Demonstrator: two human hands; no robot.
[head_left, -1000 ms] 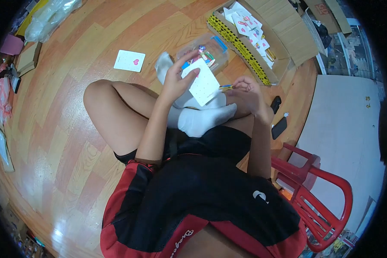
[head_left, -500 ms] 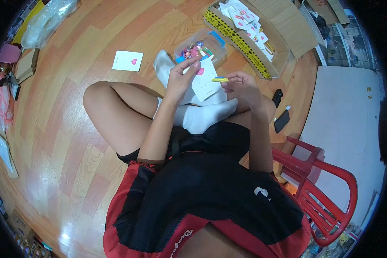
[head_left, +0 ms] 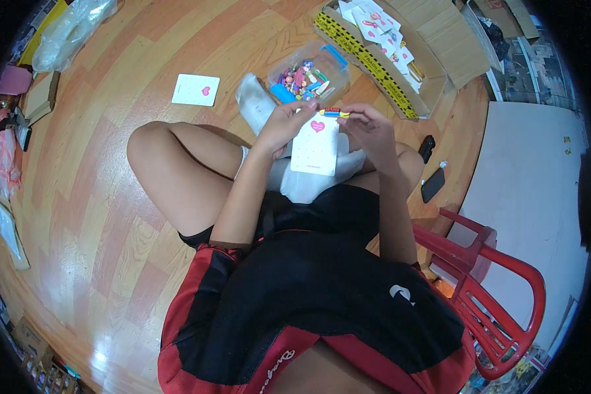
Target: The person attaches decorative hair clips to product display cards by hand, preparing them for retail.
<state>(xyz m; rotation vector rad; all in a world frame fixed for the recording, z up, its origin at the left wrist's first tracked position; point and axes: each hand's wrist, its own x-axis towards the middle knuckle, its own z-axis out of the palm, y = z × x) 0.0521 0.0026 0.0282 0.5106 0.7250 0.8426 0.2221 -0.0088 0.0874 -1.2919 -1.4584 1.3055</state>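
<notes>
Floor: wood-look planks (head_left: pixel 105 190), glossy, with a bright glare near the lower left edge.
Far edge of the floor: an open carton (head_left: pixel 363 60) with black-and-yellow tape, white cards (head_left: pixel 389 41) piled inside; a clear tub (head_left: pixel 340 87) of small coloured items beside its near wall.
Left part of the floor: one white card with a pink heart (head_left: pixel 196 90), lying flat.
Right edge of the floor: a dark phone (head_left: pixel 433 186), a red plastic chair (head_left: pixel 530 308) and a white panel (head_left: pixel 519 177).
Hard to make out: items along the left rim are cut off; the card's small print is unreadable; fingers cover both ends of the coloured piece.
Left hand (head_left: pixel 287 125): thumb and forefinger pinched on the upper left corner of the held card (head_left: pixel 314 150), which hangs above the socked feet.
Right hand (head_left: pixel 372 128): fingertips closed on the yellow right end of the coloured piece (head_left: pixel 333 113).
Coloured piece: between both hands' fingertips, along the held card's top edge; whether it touches is unclear.
</notes>
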